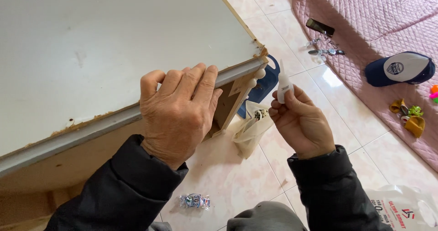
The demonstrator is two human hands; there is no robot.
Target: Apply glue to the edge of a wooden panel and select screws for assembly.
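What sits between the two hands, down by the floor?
In the head view, a small cream cloth bag lies on the tiled floor between the left hand on the white panel's edge and the right hand holding a small white tube.

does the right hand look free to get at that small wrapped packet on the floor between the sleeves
Probably not as things stand: the right hand is shut on a small white tube. The path to the packet on the tiled floor looks open.

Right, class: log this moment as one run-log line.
left hand: pressing edge strip of white wooden board | right hand: grip shut on small white glue tube | floor: beige cloth bag
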